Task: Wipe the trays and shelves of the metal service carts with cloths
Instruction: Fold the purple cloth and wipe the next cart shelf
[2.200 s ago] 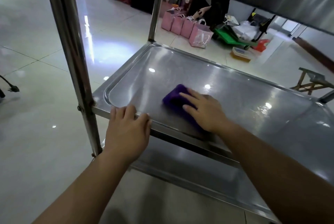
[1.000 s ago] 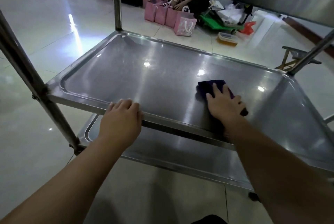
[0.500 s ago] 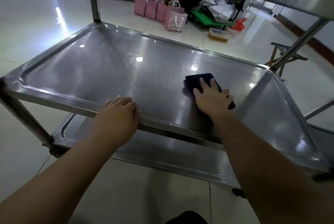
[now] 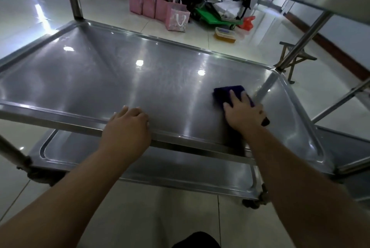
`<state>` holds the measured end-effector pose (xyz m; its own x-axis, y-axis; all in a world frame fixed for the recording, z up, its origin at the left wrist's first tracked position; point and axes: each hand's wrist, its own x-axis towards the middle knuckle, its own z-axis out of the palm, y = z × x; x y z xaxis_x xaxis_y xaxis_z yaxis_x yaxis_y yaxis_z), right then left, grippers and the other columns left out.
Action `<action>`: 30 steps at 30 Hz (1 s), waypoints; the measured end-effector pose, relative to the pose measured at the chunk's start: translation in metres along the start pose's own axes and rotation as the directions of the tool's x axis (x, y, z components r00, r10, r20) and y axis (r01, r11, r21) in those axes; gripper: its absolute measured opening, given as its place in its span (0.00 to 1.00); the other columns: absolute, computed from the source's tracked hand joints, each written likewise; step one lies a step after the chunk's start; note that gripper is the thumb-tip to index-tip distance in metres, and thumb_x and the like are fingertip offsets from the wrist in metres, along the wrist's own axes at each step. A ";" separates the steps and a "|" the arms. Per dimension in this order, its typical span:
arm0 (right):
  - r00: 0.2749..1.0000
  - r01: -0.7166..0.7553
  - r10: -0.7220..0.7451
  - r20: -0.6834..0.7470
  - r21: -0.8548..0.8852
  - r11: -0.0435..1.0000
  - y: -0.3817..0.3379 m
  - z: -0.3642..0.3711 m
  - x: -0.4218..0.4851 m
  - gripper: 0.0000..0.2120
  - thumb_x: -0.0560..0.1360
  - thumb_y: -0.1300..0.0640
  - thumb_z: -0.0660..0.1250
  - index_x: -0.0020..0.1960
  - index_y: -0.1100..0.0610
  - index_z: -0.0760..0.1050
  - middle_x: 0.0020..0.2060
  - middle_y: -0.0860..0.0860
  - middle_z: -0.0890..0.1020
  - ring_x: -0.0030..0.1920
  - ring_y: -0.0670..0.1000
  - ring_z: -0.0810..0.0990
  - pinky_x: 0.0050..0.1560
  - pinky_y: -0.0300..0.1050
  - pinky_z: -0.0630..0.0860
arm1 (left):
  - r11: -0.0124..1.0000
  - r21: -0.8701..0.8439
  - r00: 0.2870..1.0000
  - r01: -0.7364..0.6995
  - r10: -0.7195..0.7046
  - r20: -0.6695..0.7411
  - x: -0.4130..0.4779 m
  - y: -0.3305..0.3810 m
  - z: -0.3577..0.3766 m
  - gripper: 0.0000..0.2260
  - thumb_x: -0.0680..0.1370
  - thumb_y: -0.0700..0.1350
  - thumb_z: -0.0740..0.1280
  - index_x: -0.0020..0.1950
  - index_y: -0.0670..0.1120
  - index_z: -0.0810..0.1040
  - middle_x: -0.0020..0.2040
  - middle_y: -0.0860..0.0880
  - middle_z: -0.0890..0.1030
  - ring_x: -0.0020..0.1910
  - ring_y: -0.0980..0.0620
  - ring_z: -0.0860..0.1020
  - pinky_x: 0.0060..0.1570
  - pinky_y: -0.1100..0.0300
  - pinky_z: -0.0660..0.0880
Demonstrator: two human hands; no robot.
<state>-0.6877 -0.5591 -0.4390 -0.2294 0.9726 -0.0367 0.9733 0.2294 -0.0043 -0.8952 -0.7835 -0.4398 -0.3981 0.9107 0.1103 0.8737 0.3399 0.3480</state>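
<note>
At 6 o'clock on the shallow stainless-steel middle tray (image 4: 80,79), the left hand (image 4: 128,125) grasps the near rim, fingers curled over the lip onto the metal, apparently bracing the cart. The tray's left and centre show only ceiling-light glints. Toward 4 o'clock lies the folded dark-blue wiping cloth (image 4: 228,92), flat on the tray floor just short of the right wall. The right hand (image 4: 243,114) presses it with straight, spread fingers, not clenched; a dark corner of cloth pokes out beside the wrist. At 2 o'clock the slanted round steel post (image 4: 300,41) meets the tray corner.

The likely trouble is on the right. A stroke carried further toward 3 o'clock could bunch the cloth against the raised wall and let it slide from under the flat palm, or drive knuckles into the post. The small dark caster (image 4: 252,203) below suggests the cart may roll if the push outweighs the left hand's brace, and the far right corner could be missed.
</note>
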 end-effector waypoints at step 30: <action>0.972 -0.230 0.225 0.070 0.084 0.970 0.108 -0.013 0.031 0.27 0.80 0.39 0.47 0.76 0.40 0.42 0.77 0.50 0.45 0.73 0.69 0.45 0.70 0.68 0.45 | 0.964 0.195 0.971 -0.180 0.143 0.190 0.032 0.103 0.039 0.16 0.79 0.57 0.54 0.55 0.51 0.76 0.58 0.48 0.76 0.61 0.43 0.73 0.61 0.36 0.65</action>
<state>-0.5896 -0.5037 -0.4271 -0.0040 0.9943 -0.1069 0.9968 -0.0045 -0.0796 -0.8072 -0.7104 -0.4365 -0.2083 0.9779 -0.0198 0.9687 0.2091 0.1340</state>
